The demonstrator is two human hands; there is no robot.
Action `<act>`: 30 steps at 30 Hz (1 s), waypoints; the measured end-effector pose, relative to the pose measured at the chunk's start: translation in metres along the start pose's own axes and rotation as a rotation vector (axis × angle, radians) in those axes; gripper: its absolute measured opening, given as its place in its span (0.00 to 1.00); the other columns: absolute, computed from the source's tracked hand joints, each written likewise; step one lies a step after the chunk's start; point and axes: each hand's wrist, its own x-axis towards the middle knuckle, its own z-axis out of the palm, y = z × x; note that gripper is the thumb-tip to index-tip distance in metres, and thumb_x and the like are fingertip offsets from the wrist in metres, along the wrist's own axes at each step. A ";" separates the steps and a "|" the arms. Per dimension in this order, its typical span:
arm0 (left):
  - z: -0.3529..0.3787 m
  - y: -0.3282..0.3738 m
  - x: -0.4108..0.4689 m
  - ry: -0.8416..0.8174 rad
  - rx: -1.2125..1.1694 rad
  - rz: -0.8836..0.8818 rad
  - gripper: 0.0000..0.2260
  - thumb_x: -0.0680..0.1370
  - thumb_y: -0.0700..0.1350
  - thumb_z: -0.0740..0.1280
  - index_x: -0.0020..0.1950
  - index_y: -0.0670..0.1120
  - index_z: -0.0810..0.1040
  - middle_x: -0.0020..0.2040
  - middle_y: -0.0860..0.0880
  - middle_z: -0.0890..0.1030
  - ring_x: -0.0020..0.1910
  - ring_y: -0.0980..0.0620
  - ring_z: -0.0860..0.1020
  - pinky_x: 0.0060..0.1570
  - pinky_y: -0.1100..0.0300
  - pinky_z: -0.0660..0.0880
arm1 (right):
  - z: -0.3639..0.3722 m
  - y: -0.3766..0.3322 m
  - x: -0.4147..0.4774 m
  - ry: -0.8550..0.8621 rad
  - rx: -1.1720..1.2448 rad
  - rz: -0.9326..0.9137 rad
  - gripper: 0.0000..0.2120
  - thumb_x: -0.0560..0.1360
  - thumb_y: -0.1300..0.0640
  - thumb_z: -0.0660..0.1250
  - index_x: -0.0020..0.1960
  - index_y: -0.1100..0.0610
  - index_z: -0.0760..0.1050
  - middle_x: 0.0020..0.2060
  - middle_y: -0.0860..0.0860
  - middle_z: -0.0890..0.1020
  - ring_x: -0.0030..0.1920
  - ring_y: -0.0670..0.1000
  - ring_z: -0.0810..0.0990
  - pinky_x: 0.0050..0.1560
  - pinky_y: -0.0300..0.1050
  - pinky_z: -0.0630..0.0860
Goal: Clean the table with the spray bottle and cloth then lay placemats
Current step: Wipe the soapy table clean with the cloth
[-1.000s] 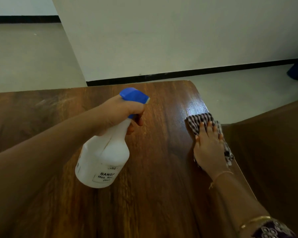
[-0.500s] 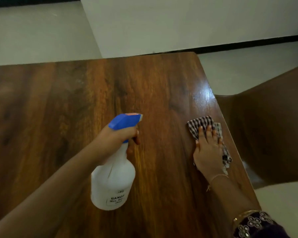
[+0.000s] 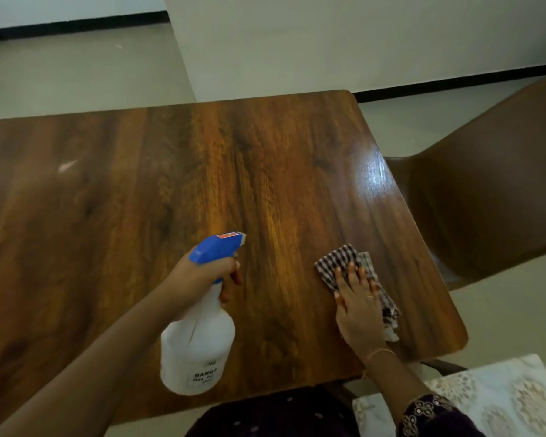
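A white spray bottle (image 3: 199,348) with a blue trigger head hangs tilted above the wooden table (image 3: 139,200), nozzle pointing right. My left hand (image 3: 202,279) grips its neck with a finger on the trigger. A black-and-white checked cloth (image 3: 334,260) lies flat near the table's right edge. My right hand (image 3: 356,307) presses down on it with fingers spread, covering its middle. A pale patterned placemat (image 3: 498,402) lies at the bottom right, off the table.
A brown chair (image 3: 492,197) stands close against the table's right edge. A white wall corner (image 3: 265,42) rises behind the far edge. A glossy wet patch (image 3: 375,181) shines near the right edge, and a small pale mark (image 3: 67,167) sits at the left.
The view has pulled back and down, showing the table's near edge and the placemat. My right hand with the cloth has slid toward me along the right edge. The bottle stays gripped.
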 end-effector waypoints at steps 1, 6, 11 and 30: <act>-0.003 -0.003 -0.010 -0.005 0.012 -0.001 0.21 0.57 0.55 0.67 0.42 0.41 0.74 0.35 0.45 0.78 0.26 0.54 0.75 0.28 0.62 0.74 | 0.007 -0.015 -0.011 -0.020 0.009 -0.034 0.30 0.75 0.46 0.40 0.75 0.53 0.57 0.75 0.51 0.54 0.76 0.54 0.51 0.73 0.50 0.42; -0.026 -0.038 -0.085 0.037 -0.008 -0.009 0.20 0.58 0.54 0.68 0.40 0.39 0.74 0.36 0.39 0.76 0.25 0.53 0.74 0.28 0.61 0.74 | 0.057 -0.109 -0.081 -0.149 -0.066 -0.333 0.23 0.73 0.51 0.54 0.65 0.51 0.74 0.68 0.51 0.73 0.68 0.55 0.68 0.69 0.54 0.61; -0.047 -0.065 -0.152 0.118 -0.051 -0.018 0.17 0.60 0.49 0.70 0.38 0.37 0.73 0.30 0.41 0.74 0.23 0.51 0.72 0.25 0.59 0.73 | 0.069 -0.181 -0.117 -0.285 -0.149 -0.440 0.23 0.72 0.50 0.53 0.62 0.47 0.77 0.65 0.50 0.76 0.64 0.54 0.76 0.60 0.54 0.73; -0.034 -0.058 -0.190 0.210 -0.053 0.017 0.14 0.65 0.46 0.71 0.40 0.36 0.75 0.36 0.37 0.76 0.23 0.49 0.73 0.26 0.58 0.72 | 0.013 -0.056 -0.106 -0.143 0.006 0.111 0.32 0.78 0.61 0.56 0.78 0.53 0.45 0.76 0.58 0.39 0.76 0.59 0.42 0.75 0.52 0.49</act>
